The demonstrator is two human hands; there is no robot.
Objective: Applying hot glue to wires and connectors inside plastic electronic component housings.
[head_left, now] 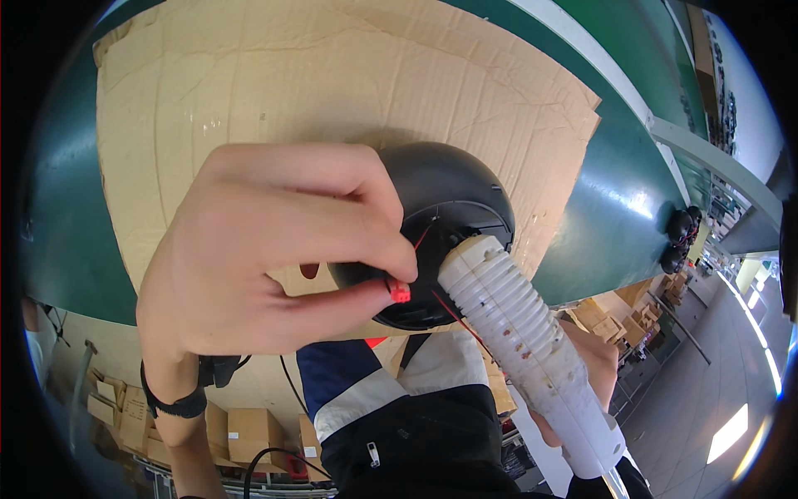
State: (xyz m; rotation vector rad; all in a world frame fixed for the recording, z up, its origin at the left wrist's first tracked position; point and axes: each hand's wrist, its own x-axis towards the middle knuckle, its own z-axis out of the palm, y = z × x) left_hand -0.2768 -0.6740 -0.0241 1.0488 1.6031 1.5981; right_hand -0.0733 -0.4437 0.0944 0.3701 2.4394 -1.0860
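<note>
Beyond the near left of the green workbench (615,241), brown cardboard boxes (253,437) stand at a lower level. The left hand (258,249), with a black wristband (184,404), reaches over the near edge of the cardboard sheet (274,75) that covers much of the benchtop, probably to spare both top and parts from scratches or drips. Its thumb and index finger are together, clamped on a small red connector (400,293), apparently to keep it and its lead steady and clear of the tool.

Just behind the connector is a rounded black plastic housing (449,179), at the sheet's near edge, right of its middle, its opening facing the person, which seems to leave the inside within reach. Thin red wires (450,308) show against it.

A white ribbed hot-glue gun (528,333) points at the opening; whether its tip touches is hidden. The right hand (592,362) is wrapped around it from behind, presumably to aim it; the trigger cannot be seen. Farther right, dark rounded parts (677,229) sit by the bench's right end.
</note>
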